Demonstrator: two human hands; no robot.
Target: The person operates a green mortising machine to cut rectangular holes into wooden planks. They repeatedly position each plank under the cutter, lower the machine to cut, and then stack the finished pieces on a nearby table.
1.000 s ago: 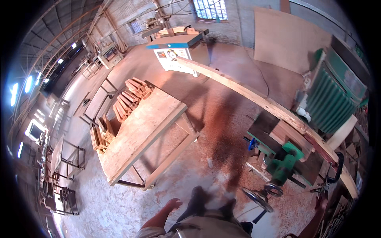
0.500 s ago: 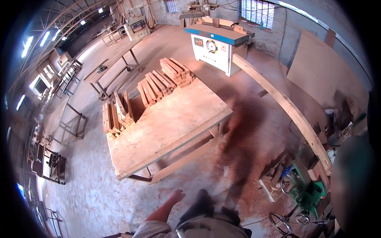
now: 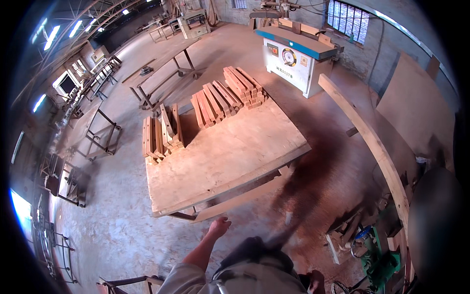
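The left hand (image 3: 220, 226) hangs just short of the near edge of a wooden table (image 3: 230, 159), fingers loosely bent with nothing seen in them; I cannot tell whether the fingertips meet. The right hand (image 3: 317, 281) is partly cut off at the bottom edge, its grip impossible to tell. The table, ahead of the person, has a flat, pale, scuffed top. Smooth, square-edged wood strips (image 3: 218, 102) lie stacked along its far side, some with dark slots. A long pale beam (image 3: 364, 130) arcs down toward a green metal machine (image 3: 384, 267). The floor (image 3: 112, 196) is mottled grey. A boxy white machine (image 3: 276, 68) bears a round dial (image 3: 289, 57), small labels and dark printed characters.
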